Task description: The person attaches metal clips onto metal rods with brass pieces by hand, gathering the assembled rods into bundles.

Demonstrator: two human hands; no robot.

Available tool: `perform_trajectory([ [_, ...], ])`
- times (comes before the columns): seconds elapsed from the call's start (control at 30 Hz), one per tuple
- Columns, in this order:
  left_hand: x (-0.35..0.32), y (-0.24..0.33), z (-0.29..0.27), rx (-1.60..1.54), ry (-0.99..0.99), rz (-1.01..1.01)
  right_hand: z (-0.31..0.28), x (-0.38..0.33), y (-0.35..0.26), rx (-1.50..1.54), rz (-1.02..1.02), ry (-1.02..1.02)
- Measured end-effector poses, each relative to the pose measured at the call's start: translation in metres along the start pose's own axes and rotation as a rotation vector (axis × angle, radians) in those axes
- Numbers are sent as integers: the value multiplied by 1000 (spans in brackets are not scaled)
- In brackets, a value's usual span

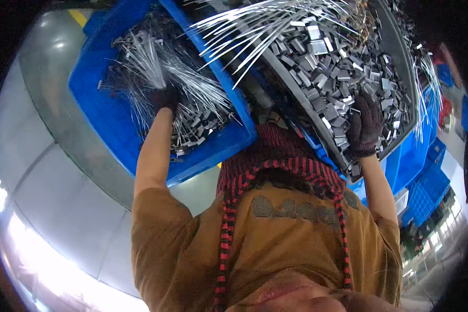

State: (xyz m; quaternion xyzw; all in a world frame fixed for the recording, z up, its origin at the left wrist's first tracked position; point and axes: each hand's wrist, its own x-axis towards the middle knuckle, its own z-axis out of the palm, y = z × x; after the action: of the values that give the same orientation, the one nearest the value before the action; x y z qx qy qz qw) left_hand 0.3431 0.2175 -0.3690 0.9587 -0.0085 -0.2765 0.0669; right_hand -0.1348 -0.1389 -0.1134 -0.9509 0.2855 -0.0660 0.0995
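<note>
My left hand, in a dark glove, is closed round the lower end of a bundle of thin silvery strips. The bundle fans out away from me, smeared by motion, above a blue bin. More thin strips and small metal pieces lie in that bin. My right hand, gloved too, rests at the near right part of a dark grey tray heaped with small grey, bent metal pieces. Its fingers lie stretched over the pieces; whether one is under them is hidden.
Loose thin strips stick out over the tray's far left edge, toward the blue bin. Further strips hang past its right side. Blue crates stand at the right. A pale, curved surface runs along the left.
</note>
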Motion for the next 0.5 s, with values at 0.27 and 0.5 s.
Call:
perform_trajectory([
  [0.27,-8,17,-19,-100,-169,-70,-8,-6,4,-21,53,6],
  [0.5,-21,-18,-72,-19,-55,263,-45,-4,-32,-162,165,-287],
])
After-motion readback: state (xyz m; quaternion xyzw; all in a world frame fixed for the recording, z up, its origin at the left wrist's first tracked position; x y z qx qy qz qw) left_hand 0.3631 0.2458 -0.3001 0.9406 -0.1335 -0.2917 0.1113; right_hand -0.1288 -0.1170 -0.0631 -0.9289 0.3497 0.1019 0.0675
